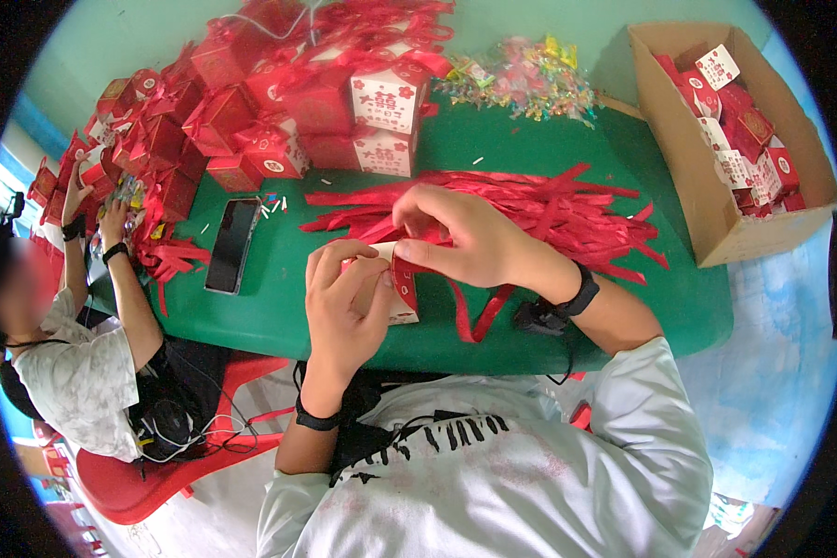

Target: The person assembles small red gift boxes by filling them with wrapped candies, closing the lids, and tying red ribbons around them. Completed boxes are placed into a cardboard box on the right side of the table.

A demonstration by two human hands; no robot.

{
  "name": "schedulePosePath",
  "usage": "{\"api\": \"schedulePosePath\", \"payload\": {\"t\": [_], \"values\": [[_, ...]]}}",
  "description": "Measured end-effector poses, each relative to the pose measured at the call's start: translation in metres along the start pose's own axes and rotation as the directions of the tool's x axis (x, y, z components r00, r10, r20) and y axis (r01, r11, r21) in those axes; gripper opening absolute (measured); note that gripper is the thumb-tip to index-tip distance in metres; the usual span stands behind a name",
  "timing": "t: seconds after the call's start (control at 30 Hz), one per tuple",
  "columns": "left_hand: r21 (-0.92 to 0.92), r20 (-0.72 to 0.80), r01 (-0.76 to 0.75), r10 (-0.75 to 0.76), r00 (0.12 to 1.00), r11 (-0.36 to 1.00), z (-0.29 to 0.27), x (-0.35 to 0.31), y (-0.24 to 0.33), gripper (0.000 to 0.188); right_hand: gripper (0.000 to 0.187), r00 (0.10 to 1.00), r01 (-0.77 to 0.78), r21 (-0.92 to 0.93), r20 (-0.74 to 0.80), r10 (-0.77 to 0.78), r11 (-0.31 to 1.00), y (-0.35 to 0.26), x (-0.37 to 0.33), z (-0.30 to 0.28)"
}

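Note:
A small red and white gift box [405, 299] stands at the table's near edge, partly hidden by my hands. My left hand [346, 293] wraps round its left side, fingers over the top. From the right, my right hand [460, 237] curls over the box, its thumb resting on the upper edge; its fingertips are partly out of sight. A red ribbon [479, 324] hangs in a loop beside the box, below my right hand. Just beyond my hands lies a bundle of red ribbons [549, 209] on the green table [530, 333].
Red and white gift boxes [381, 107] are piled at the back left. Wrapped candies [525, 79] lie at the back, near a cardboard box [716, 237] holding more boxes. A phone [232, 245] rests left of my hands. Farther left, a co-worker [84, 353] reaches toward the pile.

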State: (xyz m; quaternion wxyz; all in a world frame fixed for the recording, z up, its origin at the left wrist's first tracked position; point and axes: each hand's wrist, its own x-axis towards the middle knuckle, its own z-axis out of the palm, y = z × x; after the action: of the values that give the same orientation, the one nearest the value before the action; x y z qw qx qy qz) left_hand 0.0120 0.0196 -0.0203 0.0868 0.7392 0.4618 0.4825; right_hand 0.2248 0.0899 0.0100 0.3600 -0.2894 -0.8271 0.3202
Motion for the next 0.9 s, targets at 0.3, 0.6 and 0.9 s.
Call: {"api": "schedulePosePath", "payload": {"t": [0.3, 0.6, 0.9], "values": [[-0.059, -0.318, -0.120, 0.096, 0.943, 0.991, -0.029, -0.016, -0.012, 0.016, 0.039, 0.960, 0.262, -0.117, 0.136, -0.246, 0.958, 0.003, 0.002, 0.017], [0.007, -0.058, -0.054, 0.055, 0.997, 0.998, -0.034, -0.006, 0.000, 0.019, 0.030, 0.968, 0.245, 0.071, 0.034, -0.248, 0.967, -0.010, 0.003, 0.030], [0.139, -0.075, -0.066, 0.077, 0.994, 0.988, -0.030, -0.006, -0.005, 0.019, 0.022, 0.995, 0.075, 0.137, 0.049, -0.082, 0.988, -0.014, 0.003, 0.027]]}}
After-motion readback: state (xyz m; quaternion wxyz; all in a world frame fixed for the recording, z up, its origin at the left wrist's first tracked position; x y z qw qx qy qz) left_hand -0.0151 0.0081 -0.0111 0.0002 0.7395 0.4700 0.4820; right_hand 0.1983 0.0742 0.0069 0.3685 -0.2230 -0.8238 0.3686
